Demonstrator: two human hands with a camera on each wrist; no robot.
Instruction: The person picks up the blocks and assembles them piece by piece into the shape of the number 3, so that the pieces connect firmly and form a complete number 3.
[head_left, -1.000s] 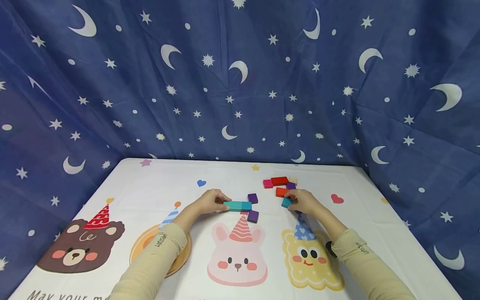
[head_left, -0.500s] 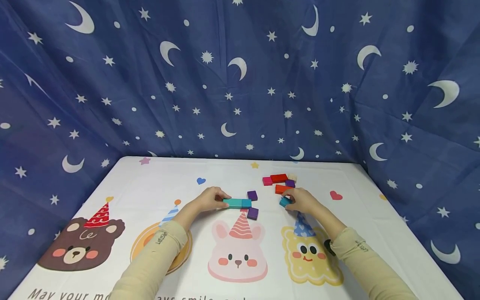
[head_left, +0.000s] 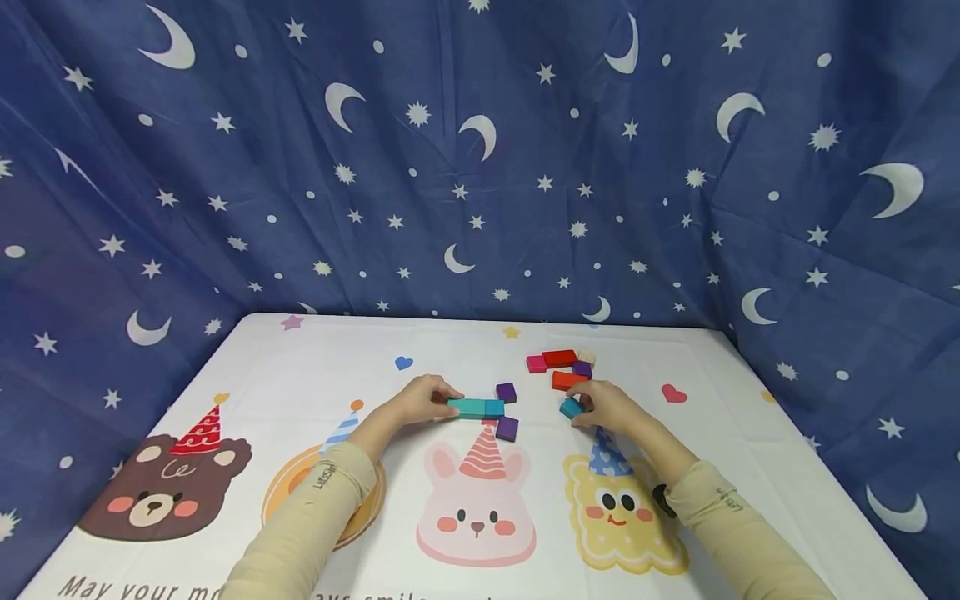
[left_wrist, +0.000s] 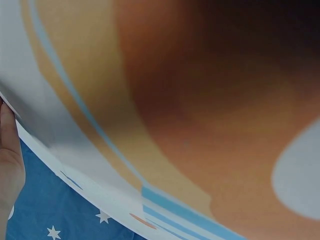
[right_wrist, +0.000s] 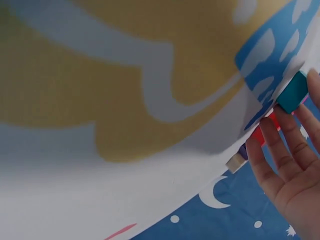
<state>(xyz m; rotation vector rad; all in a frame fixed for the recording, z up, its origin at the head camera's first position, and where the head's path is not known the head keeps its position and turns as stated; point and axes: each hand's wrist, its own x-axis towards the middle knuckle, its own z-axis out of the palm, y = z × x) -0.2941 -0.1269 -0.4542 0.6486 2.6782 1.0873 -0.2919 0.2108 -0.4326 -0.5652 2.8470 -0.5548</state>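
Right hand (head_left: 609,408): fingers pinch the blue block (head_left: 571,408), now turned slightly, near the orange block (head_left: 567,381). Left hand (head_left: 418,402): fingers hold the teal block (head_left: 469,408) on the bench (head_left: 337,350), unchanged.

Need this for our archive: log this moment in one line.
left grip: pinches teal block | right grip: pinches blue block | held blocks: apart

Vs 1.0 s ago: right hand (head_left: 609,406), right of centre in the head view, sits a touch lower. Blue block (head_left: 571,408) it pinches is slightly further left and down, and turned to a slant. More of the orange-red block's (head_left: 569,381) right end, just above, now shows past the hand. Head view shifted a bit; more lettering (head_left: 135,590) visible along the bottom edge.
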